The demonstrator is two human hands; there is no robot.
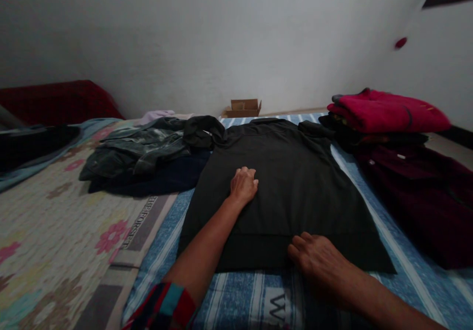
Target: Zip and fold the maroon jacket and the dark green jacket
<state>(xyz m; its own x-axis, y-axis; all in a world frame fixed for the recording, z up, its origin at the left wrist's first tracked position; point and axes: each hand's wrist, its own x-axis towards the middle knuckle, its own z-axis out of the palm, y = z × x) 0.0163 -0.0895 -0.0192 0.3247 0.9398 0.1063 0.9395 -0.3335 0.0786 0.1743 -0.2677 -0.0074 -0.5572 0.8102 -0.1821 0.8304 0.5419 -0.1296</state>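
Note:
A dark grey-green shirt (284, 182) lies spread flat on the bed, its hem towards me and its collar end away. One sleeve is bunched at the far left, the other at the far right. On the middle left of its body, my left hand (244, 184) presses down with curled fingers that seem to pinch the cloth. My right hand (314, 256) is closed at the hem, right of its middle, thumb and fingers together on the edge. The fingertips of both hands are partly hidden.
Crumpled dark clothes (148, 155) lie left of the shirt on a flowered cover (74, 226). At right are a folded red garment (391, 111) on a stack and a maroon garment (417, 187). A cardboard box (244, 107) stands by the wall. Blue striped cloth (236, 300) lies beneath.

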